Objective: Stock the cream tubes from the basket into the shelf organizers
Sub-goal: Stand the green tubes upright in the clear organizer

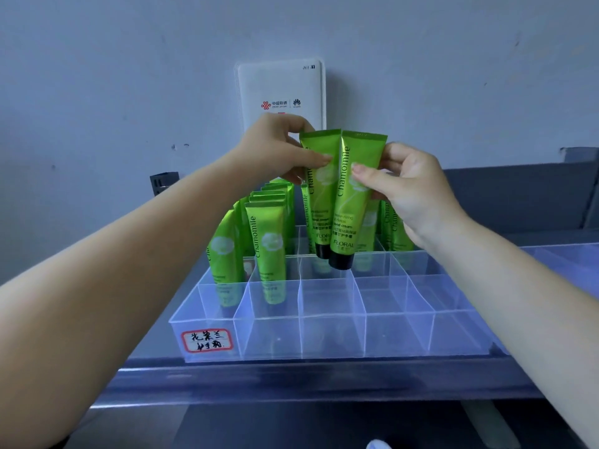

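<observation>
Head view has both your hands up over the clear organizer on the shelf, each with a green cream tube. Your left hand pinches the left tube near its crimped top, thumb on the front and fingers curled behind. Your right hand pinches the right tube the same way, thumb across the printed face. Both tubes hang cap-down, side by side and touching, just above the organizer's middle compartments. Stocked tubes already stand upright in the left compartments, with more at the back right. A red-bordered handwritten label sits on the organizer's front left corner. A white router box is mounted on the wall behind your hands.
</observation>
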A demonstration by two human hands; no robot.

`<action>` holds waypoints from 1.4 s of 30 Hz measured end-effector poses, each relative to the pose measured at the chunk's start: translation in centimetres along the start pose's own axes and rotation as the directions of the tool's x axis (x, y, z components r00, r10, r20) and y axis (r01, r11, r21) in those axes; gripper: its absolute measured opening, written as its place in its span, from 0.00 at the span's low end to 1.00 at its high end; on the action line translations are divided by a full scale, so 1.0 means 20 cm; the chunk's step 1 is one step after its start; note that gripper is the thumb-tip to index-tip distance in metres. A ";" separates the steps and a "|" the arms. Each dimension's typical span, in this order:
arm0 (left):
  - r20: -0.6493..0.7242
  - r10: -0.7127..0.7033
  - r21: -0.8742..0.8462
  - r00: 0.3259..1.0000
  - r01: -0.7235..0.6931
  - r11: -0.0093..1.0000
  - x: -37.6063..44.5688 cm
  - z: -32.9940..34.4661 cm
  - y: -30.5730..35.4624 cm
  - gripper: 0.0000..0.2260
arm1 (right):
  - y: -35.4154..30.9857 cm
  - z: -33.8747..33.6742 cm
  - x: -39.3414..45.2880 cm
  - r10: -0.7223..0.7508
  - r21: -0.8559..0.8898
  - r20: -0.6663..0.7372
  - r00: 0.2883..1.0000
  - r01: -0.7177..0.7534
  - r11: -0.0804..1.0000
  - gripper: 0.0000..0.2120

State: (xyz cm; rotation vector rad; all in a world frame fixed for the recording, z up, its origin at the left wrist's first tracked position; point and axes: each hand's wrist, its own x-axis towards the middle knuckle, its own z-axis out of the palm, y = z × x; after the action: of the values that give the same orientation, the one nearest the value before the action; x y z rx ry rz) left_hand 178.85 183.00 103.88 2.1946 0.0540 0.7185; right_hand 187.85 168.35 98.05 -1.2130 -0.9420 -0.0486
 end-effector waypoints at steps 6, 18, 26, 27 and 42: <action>-0.012 -0.068 0.112 0.998 0.069 0.991 0.02 0.02 -0.02 0.08 | 0.09 -0.01 -0.04 -0.007 -0.022 -0.033 0.999 0.007 1.000 0.08; 0.081 -0.105 0.353 0.991 0.070 0.933 0.00 0.08 -0.05 0.07 | 0.15 0.02 -0.09 0.024 -0.075 0.066 0.998 -0.019 0.997 0.09; 0.156 -0.146 0.405 0.977 0.072 0.912 0.00 0.05 -0.06 0.06 | 0.16 0.03 -0.10 0.054 -0.101 0.125 0.991 -0.042 0.994 0.08; 0.160 -0.147 0.399 0.976 0.072 0.914 0.00 0.05 -0.06 0.09 | 0.16 0.03 -0.10 0.065 -0.093 0.117 0.991 -0.054 0.994 0.07; 0.197 -0.197 0.468 0.960 0.085 0.879 0.01 0.06 -0.09 0.07 | 0.16 0.06 -0.13 0.135 -0.133 0.213 0.968 -0.108 0.985 0.11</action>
State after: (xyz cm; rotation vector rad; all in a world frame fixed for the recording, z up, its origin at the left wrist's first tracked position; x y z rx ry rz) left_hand 179.98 183.46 102.24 2.6807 0.2848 0.3746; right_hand 187.18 169.48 93.96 -1.4063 -1.0680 0.1320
